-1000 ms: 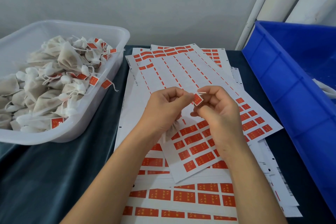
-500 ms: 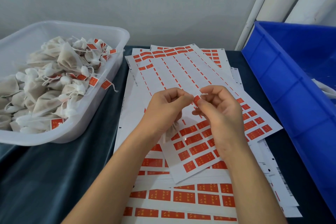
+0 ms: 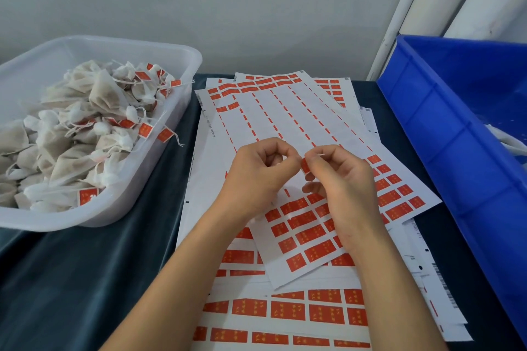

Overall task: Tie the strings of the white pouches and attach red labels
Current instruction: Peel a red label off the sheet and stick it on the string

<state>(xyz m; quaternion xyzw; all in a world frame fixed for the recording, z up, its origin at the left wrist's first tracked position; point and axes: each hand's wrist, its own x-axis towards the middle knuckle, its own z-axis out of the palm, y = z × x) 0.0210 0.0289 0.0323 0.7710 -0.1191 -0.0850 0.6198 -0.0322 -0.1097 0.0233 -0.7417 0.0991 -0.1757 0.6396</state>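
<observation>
Above the top label sheet (image 3: 299,134), both hands meet with curled fingers. The right hand (image 3: 345,188) pinches a red label (image 3: 305,165), and the left hand (image 3: 256,177) pinches something at the same spot; a thin white string (image 3: 318,154) shows there. Left of the sheet, a white tub (image 3: 182,65) holds tied pouches (image 3: 71,137).

A table (image 3: 85,279) carried a dark cloth. On it lay label sheets (image 3: 285,122), between a clear tub (image 3: 182,71) and a blue crate (image 3: 445,134).
</observation>
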